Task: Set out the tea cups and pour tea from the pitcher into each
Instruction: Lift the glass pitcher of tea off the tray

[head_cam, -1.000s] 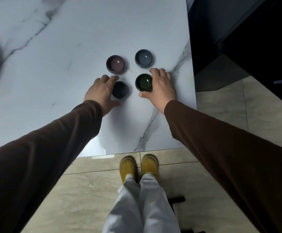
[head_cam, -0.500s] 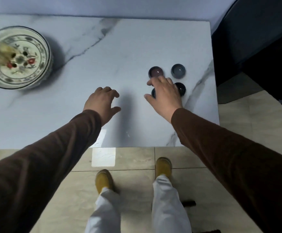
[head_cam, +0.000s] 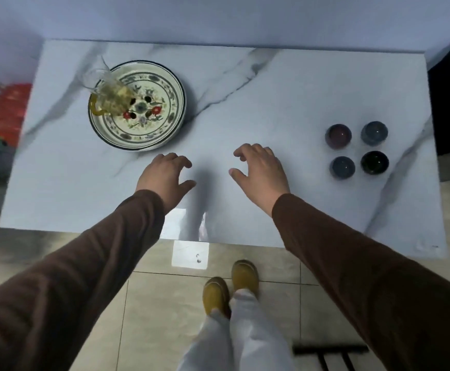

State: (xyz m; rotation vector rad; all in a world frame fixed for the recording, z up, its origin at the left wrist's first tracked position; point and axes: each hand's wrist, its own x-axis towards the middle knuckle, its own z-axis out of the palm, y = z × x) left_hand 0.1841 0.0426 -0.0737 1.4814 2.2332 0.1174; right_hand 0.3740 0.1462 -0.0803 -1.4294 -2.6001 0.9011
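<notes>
Pitcher (head_cam: 108, 96) sits on the plate (head_cam: 164, 129) upper left, cups (head_cam: 356, 151) clustered far right, both hands (head_cam: 166, 174) (head_cam: 261, 171) empty and spread over the bench (head_cam: 272, 103) — best grip its handle firmly before lifting.

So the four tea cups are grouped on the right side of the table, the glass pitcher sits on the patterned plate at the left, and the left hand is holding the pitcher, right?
Not quite. The head view shows the left hand empty and open over the bare table, apart from the glass pitcher. The rest stands.
</notes>
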